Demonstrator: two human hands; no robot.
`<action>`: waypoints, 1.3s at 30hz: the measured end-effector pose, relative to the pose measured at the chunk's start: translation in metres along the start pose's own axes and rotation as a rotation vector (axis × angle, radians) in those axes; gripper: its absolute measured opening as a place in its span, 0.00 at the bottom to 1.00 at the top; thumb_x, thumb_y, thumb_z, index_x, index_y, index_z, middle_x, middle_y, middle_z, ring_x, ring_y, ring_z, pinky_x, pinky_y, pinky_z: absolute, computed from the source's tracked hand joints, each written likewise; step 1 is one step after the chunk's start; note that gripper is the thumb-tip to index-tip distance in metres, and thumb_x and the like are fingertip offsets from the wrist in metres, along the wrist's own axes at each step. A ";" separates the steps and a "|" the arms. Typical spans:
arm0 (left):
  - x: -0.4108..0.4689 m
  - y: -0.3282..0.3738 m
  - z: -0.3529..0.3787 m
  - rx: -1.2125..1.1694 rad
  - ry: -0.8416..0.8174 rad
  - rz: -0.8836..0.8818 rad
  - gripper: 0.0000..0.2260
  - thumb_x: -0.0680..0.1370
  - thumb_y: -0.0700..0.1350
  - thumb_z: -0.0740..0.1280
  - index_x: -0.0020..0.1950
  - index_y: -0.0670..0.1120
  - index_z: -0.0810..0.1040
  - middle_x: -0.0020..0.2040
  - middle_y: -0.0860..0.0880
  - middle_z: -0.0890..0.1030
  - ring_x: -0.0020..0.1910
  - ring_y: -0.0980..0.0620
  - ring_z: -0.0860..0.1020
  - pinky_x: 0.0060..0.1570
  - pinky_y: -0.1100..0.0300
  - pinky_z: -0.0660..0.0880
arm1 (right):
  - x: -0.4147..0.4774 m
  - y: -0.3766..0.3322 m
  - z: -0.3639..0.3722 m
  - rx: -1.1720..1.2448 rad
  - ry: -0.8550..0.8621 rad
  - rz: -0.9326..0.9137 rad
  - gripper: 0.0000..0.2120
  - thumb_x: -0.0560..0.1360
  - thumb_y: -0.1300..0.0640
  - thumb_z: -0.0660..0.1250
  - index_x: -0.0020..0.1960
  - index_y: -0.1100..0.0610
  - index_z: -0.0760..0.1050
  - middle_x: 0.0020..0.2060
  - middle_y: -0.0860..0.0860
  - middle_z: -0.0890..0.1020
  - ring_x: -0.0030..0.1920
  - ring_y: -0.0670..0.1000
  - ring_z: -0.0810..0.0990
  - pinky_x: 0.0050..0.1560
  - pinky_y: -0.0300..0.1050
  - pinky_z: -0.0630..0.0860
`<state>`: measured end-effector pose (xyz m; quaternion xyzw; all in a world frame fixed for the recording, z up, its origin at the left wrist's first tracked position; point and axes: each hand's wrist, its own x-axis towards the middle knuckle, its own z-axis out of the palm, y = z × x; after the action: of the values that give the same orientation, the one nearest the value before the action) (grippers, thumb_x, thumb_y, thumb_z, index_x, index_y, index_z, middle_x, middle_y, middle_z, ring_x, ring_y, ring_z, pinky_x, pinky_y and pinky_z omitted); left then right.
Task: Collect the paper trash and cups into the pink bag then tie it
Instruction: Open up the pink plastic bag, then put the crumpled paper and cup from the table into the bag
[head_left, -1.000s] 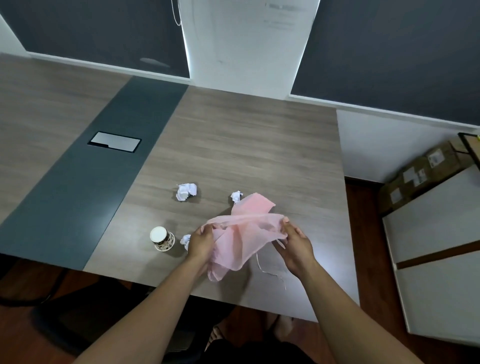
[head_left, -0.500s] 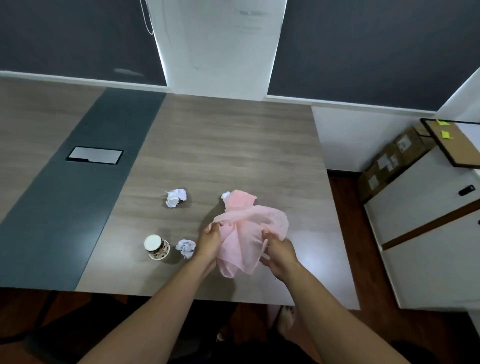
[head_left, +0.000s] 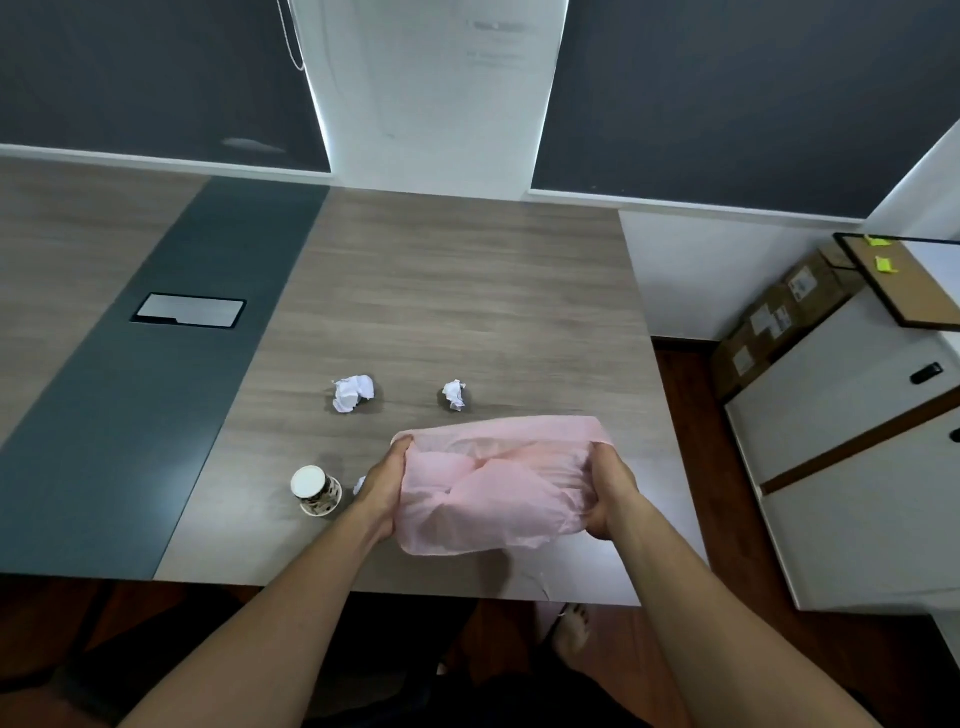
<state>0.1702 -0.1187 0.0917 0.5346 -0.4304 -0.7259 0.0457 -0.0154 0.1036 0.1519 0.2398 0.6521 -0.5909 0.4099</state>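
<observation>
The thin pink bag (head_left: 493, 488) is stretched wide open above the table's near edge. My left hand (head_left: 382, 483) grips its left rim and my right hand (head_left: 608, 483) grips its right rim. A patterned paper cup (head_left: 315, 491) stands upside down just left of my left hand. A small crumpled paper (head_left: 359, 486) peeks out between the cup and my left hand, mostly hidden. Beyond the bag lie a larger crumpled paper (head_left: 353, 392) and a smaller crumpled paper (head_left: 454, 395).
The wooden table (head_left: 467, 291) has a dark grey strip with a metal cable hatch (head_left: 189, 310) at the left. A white cabinet (head_left: 857, 457) and cardboard boxes (head_left: 779, 322) stand to the right. A bare foot (head_left: 571, 626) shows under the table edge.
My hands have moved apart and pulled the bunched pink bag open into a wide mouth. The small crumpled paper behind the bag has come fully into sight.
</observation>
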 end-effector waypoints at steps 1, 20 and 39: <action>0.001 0.000 -0.002 -0.029 -0.046 -0.017 0.23 0.79 0.61 0.70 0.63 0.45 0.87 0.58 0.42 0.89 0.56 0.41 0.88 0.63 0.47 0.82 | 0.000 -0.001 -0.003 -0.014 0.004 0.014 0.21 0.74 0.43 0.73 0.59 0.55 0.86 0.49 0.56 0.91 0.48 0.63 0.91 0.52 0.69 0.87; 0.040 0.024 0.047 -0.015 0.143 -0.033 0.15 0.78 0.56 0.65 0.51 0.48 0.86 0.47 0.46 0.88 0.42 0.45 0.83 0.41 0.56 0.76 | 0.054 -0.082 -0.048 0.071 -0.187 -0.050 0.17 0.83 0.47 0.66 0.62 0.57 0.85 0.56 0.58 0.90 0.47 0.59 0.91 0.52 0.55 0.86; 0.213 0.057 0.120 0.633 0.289 0.103 0.24 0.79 0.54 0.70 0.73 0.45 0.77 0.63 0.37 0.84 0.61 0.35 0.84 0.54 0.49 0.80 | 0.143 -0.146 -0.029 -0.468 -0.213 0.096 0.10 0.81 0.53 0.66 0.49 0.55 0.85 0.43 0.55 0.88 0.45 0.58 0.85 0.50 0.52 0.78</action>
<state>-0.0401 -0.1976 -0.0199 0.5970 -0.6496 -0.4700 -0.0255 -0.2174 0.0798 0.1174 0.1055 0.7121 -0.4259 0.5480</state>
